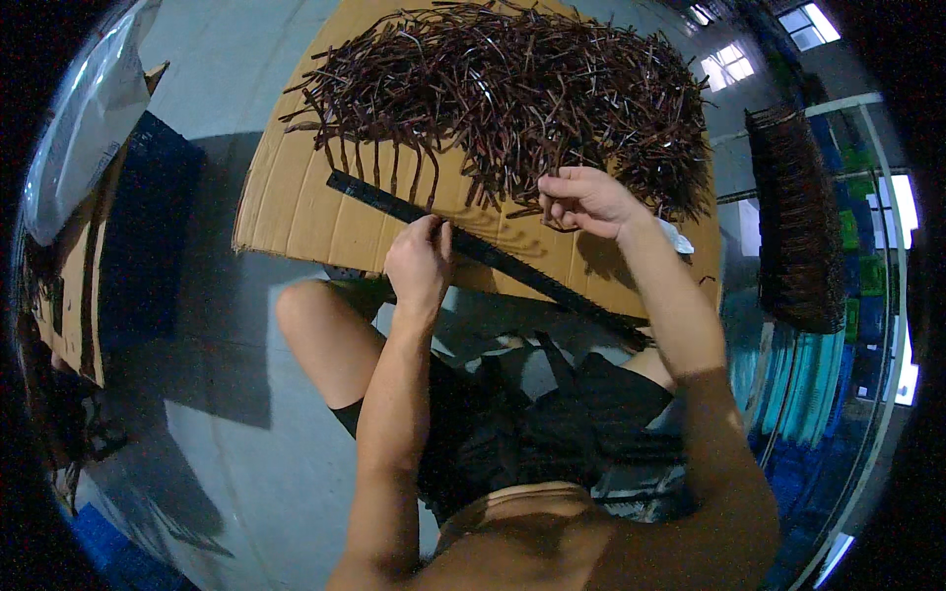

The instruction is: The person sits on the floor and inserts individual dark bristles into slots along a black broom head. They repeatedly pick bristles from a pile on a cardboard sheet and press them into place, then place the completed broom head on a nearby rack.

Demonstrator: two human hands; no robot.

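A long black bar (512,264) with a row of small teeth along it lies slantwise over the near edge of the cardboard. My left hand (419,258) is closed around it, left of its middle. Several thin dark brown strips stand side by side along the bar's left part, reaching toward the heap. Beyond the bar spreads a big tangled heap of these dark brown strips (493,79). At the heap's near side, my right hand (591,202) is closed with its fingertips pinched on one thin dark brown strip (545,209), partly hidden by the fingers.
Flat brown cardboard (281,197) lies under the heap. A small white scrap (675,236) sits right of my right wrist. To the left are a dark blue box (148,227) and a clear plastic bag (89,128). At the right hangs a dense row of dark strips (793,227).
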